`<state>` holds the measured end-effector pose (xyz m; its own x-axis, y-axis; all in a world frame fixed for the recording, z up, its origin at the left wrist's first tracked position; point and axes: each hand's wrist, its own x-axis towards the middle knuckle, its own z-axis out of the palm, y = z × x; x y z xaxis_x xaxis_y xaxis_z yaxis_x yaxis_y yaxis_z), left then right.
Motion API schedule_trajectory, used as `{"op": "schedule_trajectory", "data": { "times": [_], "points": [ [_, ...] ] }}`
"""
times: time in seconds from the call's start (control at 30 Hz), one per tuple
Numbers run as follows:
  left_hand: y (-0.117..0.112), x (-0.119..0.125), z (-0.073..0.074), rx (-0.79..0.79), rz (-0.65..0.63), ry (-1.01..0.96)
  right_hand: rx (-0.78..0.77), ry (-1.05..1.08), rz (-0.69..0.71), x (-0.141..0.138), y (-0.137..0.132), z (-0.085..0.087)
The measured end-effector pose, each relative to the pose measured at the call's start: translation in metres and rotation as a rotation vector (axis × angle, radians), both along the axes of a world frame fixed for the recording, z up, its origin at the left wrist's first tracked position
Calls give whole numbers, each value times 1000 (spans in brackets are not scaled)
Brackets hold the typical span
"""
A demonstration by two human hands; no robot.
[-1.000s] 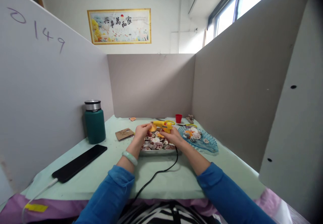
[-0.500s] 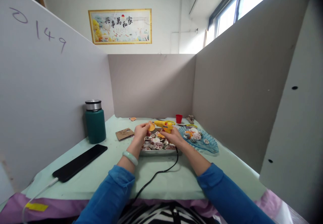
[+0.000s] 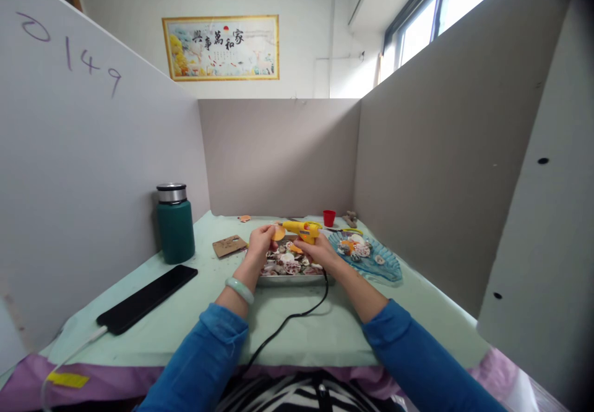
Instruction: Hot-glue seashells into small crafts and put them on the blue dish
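Note:
My left hand pinches an orange shell, rounded in outline, above a metal tray. Fingers of my right hand wrap round the grip of a yellow glue gun, whose nozzle points left and reaches the upper edge of the orange shell. Whether the tip touches it I cannot tell. A black cord runs from the gun down towards the table's front edge. Beneath both hands, mixed seashells fill the tray.
On the right lies a blue shell-shaped dish with shells on it. Behind stand a red cup and yellow-handled scissors. To the left are a brown cardboard piece, a green bottle and a charging phone.
The glue gun's nozzle and the orange shell have shifted only slightly against each other. Both hands keep their hold.

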<state>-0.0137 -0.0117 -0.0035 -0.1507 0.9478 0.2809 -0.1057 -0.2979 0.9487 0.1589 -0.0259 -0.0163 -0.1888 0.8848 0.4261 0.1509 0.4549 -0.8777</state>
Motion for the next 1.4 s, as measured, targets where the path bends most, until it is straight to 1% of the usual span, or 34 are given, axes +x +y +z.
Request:
{"op": "schedule_trajectory", "data": {
  "times": [0.1, 0.23, 0.47, 0.63, 0.73, 0.97, 1.23, 1.4],
  "points": [
    [0, 0, 0, 25, -26, -9, 10, -31, -1, 0, 0, 0],
    [2, -1, 0, 33, -20, -10, -1, -24, 30, 1, -1, 0],
    [3, -1, -1, 35, -67, 19, -34, -10, 5, 1, -2, 2],
    [2, -1, 0, 23, -24, 9, -71, -3, 13, -1, -7, 6],
    [2, -1, 0, 32, -31, 8, -78, 0, 17, 0, -7, 6],
    [1, 0, 0, 19, -83, 26, -34, 52, 28, 1, 0, 1],
    [2, 0, -1, 16, -99, 71, 4, -34, 8, 2, -2, 0],
    [1, 0, 0, 19, -97, 65, 12, -32, -6, 1, 2, -2]
  ]
}}
